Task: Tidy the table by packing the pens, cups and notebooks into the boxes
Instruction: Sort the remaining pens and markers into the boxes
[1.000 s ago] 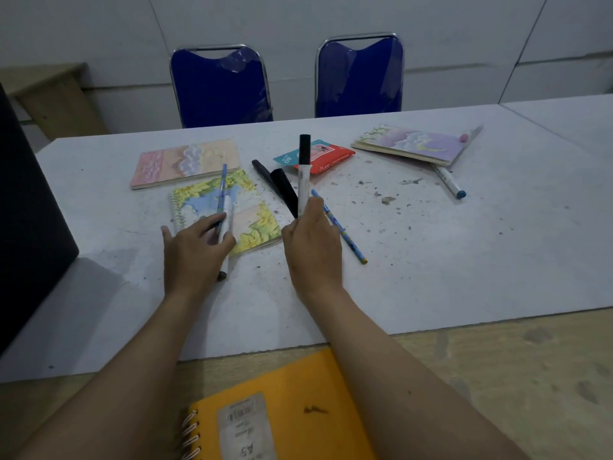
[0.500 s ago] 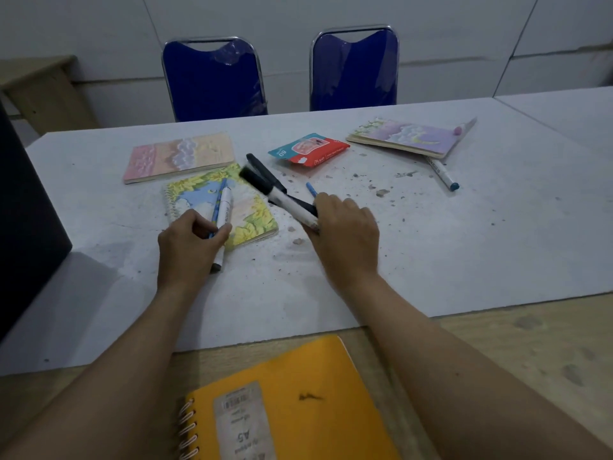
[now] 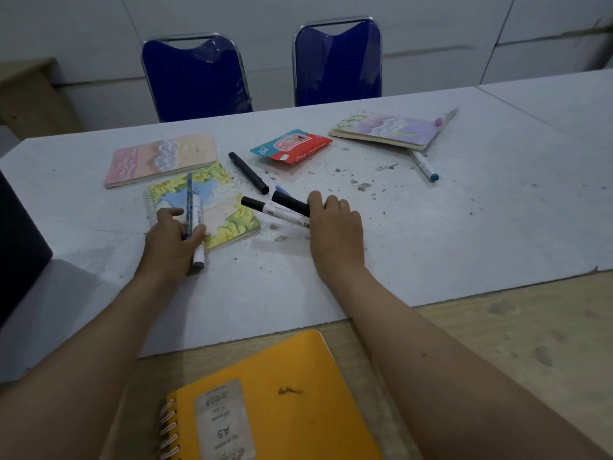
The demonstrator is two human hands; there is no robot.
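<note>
your left hand (image 3: 172, 240) grips a white marker (image 3: 198, 234) and blue pencil (image 3: 189, 204) over the floral notebook (image 3: 229, 214); your right hand (image 3: 335, 227) holds two black-capped markers (image 3: 282, 210) mid-table. gather them parallel before lifting, so none slips.

"A5" on label of orange spiral notebook (image 3: 285, 400); "80" on wipes pkt (image 3: 290, 148).

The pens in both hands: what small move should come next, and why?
Probably reach the right hand, already gripping two markers, for the loose black marker just beyond it; the left hand already holds two pens, and no box is clearly visible.
</note>
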